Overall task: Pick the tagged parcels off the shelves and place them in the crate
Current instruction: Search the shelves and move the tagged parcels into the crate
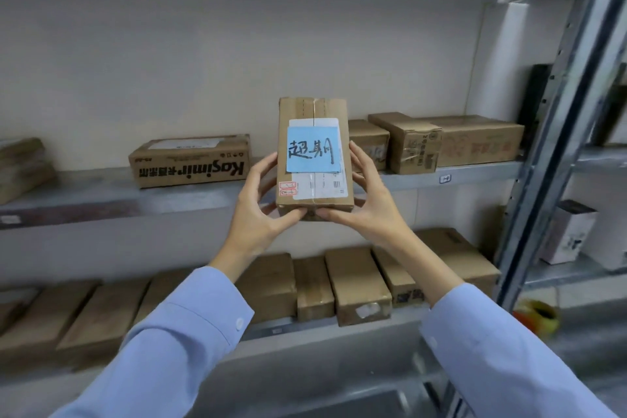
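I've got the tagged parcel [315, 108] upright between both grips: left grip [259, 210] clasps its left side, right grip [368, 207] its right, thumbs meeting at its bottom edge.

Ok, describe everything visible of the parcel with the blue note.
The parcel is a brown cardboard box, taped along its middle seam, held in front of the middle shelf, labelled face toward the camera. A handwritten blue note covers part of its white shipping label. The left hand and right hand grip its lower sides, thumbs at the bottom edge.
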Action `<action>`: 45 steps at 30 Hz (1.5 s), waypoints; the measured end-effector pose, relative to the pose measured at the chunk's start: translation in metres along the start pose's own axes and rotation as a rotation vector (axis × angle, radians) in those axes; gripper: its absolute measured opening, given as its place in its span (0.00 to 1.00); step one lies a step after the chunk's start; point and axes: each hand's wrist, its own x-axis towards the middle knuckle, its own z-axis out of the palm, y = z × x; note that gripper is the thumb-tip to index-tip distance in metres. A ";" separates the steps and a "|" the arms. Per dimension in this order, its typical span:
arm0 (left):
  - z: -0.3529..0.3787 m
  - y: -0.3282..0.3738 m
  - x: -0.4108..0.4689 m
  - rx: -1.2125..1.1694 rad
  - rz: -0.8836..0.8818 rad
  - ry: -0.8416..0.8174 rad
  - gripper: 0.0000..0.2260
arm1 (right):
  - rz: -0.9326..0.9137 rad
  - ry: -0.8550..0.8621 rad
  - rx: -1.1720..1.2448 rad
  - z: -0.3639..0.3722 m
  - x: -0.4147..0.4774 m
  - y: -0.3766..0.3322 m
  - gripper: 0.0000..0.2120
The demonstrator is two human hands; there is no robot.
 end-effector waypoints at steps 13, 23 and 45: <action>0.085 0.015 -0.156 -0.095 -0.212 -0.148 0.37 | 0.259 0.028 0.071 -0.033 -0.192 0.011 0.50; 0.154 0.024 -0.235 -0.175 -0.299 -0.404 0.39 | 0.532 0.200 0.038 -0.063 -0.326 0.013 0.50; 0.376 0.116 -0.484 -0.424 -0.280 -1.288 0.36 | 1.002 1.050 0.003 -0.125 -0.706 -0.097 0.40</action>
